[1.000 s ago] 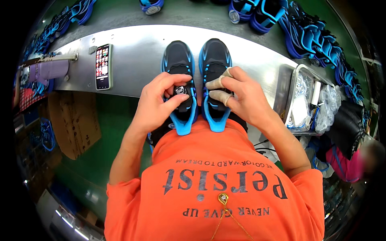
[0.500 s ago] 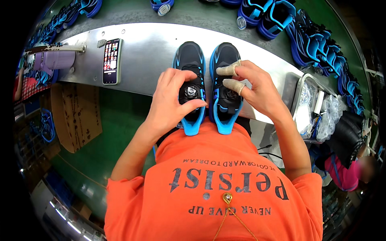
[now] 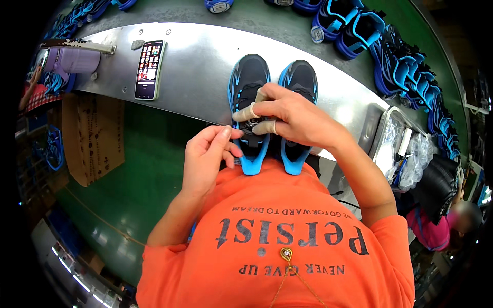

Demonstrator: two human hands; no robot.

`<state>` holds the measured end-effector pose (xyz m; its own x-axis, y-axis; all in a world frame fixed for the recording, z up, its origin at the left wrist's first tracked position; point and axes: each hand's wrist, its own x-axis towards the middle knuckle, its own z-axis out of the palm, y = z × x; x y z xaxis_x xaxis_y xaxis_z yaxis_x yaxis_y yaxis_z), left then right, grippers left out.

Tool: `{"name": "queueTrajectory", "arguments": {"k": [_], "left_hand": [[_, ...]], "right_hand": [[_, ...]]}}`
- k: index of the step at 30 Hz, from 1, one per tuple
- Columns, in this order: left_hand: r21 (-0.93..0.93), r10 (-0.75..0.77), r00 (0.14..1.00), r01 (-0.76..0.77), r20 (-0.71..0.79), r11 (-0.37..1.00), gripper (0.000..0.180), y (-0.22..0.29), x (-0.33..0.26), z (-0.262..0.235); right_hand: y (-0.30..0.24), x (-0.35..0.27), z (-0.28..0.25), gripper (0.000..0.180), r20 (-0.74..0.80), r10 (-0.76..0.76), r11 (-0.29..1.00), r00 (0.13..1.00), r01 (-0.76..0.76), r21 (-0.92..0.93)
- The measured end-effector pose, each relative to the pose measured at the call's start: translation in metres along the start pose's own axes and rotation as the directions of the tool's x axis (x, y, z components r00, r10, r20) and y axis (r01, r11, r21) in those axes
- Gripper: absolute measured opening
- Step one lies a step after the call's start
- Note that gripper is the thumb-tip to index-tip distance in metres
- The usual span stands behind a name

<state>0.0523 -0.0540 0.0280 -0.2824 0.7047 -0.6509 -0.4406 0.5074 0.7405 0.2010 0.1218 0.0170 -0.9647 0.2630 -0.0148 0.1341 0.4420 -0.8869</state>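
Note:
Two black and blue sports shoes stand side by side against my orange shirt, toes pointing away: a left shoe (image 3: 249, 72) and a right shoe (image 3: 302, 72). My right hand (image 3: 303, 118), with pale covers on some fingertips, reaches across to the left shoe. Its fingers close around the round lacing dial (image 3: 252, 122) on that shoe's tongue and partly hide it. Beside the same shoe's outer edge is my left hand (image 3: 203, 154). Its thumb and forefinger are pressed together; anything between them is too small to make out.
A lit phone (image 3: 150, 69) lies on the metal ledge (image 3: 200, 66) to the left, near a purple container (image 3: 79, 61). Rows of similar shoes (image 3: 405, 72) line the green surface beyond. At right sits a metal tray (image 3: 380, 128) with plastic bags. A cardboard box (image 3: 95, 138) stands lower left.
My right hand has moved left from the right shoe onto the left shoe's dial. My left hand has come off that dial, down and left, its fingers now pinched.

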Motion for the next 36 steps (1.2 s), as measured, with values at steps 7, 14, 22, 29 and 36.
{"name": "queueTrajectory", "arguments": {"k": [7,14,22,29,36], "left_hand": [[-0.390,0.130,0.991,-0.126,-0.017,0.912,0.018,-0.012,-0.007,0.009],[-0.401,-0.016,0.995,0.055,0.100,0.915,0.021,-0.028,-0.012,0.018],[0.595,0.481,0.757,-0.649,0.443,0.474,0.031,-0.024,-0.014,0.031],[0.736,0.246,0.754,-0.653,0.609,0.180,0.034,-0.004,0.037,0.052],[0.798,0.668,0.679,-0.565,0.304,0.211,0.038,0.164,0.056,-0.058]], "right_hand": [[-0.012,-0.004,0.033,0.029,-0.295,0.102,0.952,0.950,-0.179,-0.247],[-0.005,0.004,0.029,0.022,-0.151,-0.022,0.995,0.988,0.007,-0.100],[-0.017,0.010,0.016,0.028,-0.223,0.240,0.965,0.945,-0.258,-0.055],[-0.077,0.040,-0.056,0.027,-0.280,0.120,0.983,0.952,-0.075,0.168],[-0.027,0.074,-0.124,0.026,-0.370,0.184,0.967,0.911,-0.235,-0.098]]}}
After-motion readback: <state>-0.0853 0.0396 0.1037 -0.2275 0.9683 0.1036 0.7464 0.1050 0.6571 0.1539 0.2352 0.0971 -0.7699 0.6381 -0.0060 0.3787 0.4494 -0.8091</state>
